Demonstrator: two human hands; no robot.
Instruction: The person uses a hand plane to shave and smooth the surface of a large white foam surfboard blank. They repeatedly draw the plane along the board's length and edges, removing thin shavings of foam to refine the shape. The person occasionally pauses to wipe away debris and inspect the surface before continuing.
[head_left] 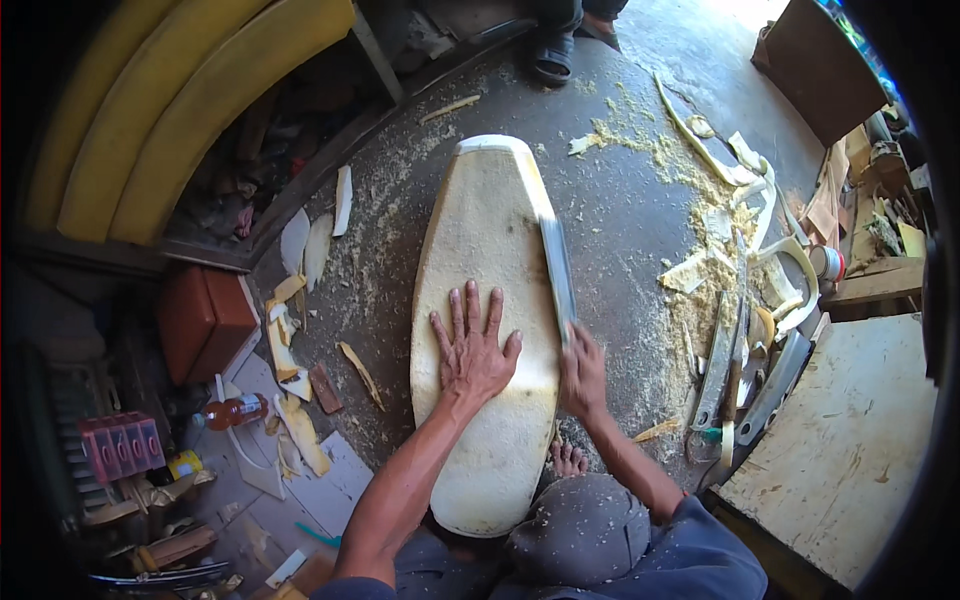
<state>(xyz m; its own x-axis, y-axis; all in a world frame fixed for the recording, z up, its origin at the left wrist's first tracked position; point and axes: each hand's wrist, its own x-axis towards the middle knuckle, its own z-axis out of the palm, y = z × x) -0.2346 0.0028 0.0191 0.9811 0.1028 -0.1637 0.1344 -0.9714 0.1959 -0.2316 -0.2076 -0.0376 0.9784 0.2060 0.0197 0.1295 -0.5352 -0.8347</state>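
A long, pale-yellow foam pad [490, 230] stands in the middle, narrower at its far end and white along that end's rim. My left hand [474, 350] lies flat on its upper face, fingers spread. At the pad's right edge, my right hand [582, 372] is closed round the near end of a long, flat metal blade [558, 265]. The blade runs along that edge, pointing away from me; its handle is hidden in my hand. Slight blur covers the fingers of my right hand.
Foam offcuts [715, 265] and crumbs litter the floor on the right, beside long metal blades [720, 360]. More strips [300, 430], a bottle [238, 411] and a reddish-brown box [207, 322] are at left. A board [850, 440] stands near right. Another person's sandalled foot [553, 62] is at the far side.
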